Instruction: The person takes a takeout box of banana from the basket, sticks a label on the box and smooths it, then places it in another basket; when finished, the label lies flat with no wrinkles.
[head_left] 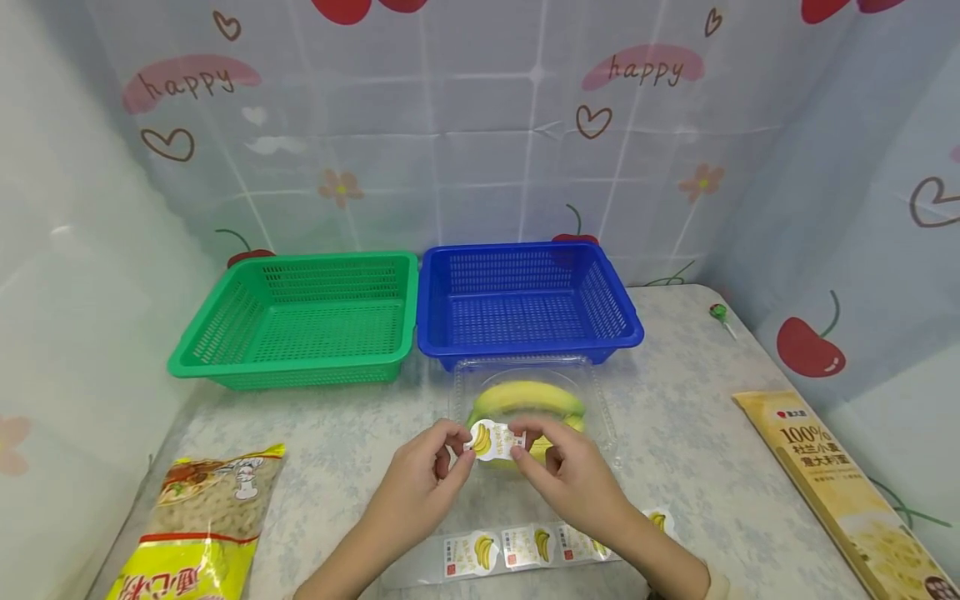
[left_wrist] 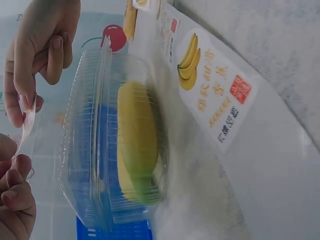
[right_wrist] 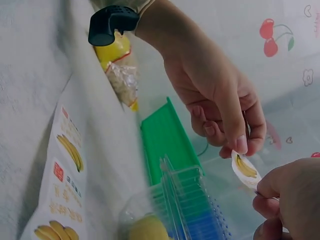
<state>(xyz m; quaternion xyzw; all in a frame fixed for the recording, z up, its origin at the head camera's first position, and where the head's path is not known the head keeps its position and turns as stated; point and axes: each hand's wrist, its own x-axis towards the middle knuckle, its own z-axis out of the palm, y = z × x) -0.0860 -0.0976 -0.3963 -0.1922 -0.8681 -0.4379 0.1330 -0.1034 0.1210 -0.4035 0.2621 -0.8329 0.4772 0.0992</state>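
So the banana sticker (head_left: 491, 442) is up off the desk (head_left: 337, 433), held higher than the lid of the clear plastic box (head_left: 525, 362) and, from the head view, overlapping its near side. Left hand (head_left: 423, 475) has one end pinched between thumb and forefinger, right hand (head_left: 577, 471) has the other end the same way, so both are properly gripping it.

Handling-wise, I'd say that sticker weighs basically nothing. Looks thin and floppy, probably tacky on the back, so it'd crease or grab a fingertip pretty easily. Best hold imo is just the very edges, one at each end, kept lightly taut, which is pretty much the grip here.

Box is sitting mid-desk, just in front of the blue basket (head_left: 534, 348) by the back edge, with bananas (head_left: 528, 398) inside. Clear plastic like that is likely springy and kinda slick, with the fruit giving it some weight. I'd take it low on two opposite sides, not squeeze the lid. The sticker strip (head_left: 416, 571) lies flat near the front edge, looks bendy too.
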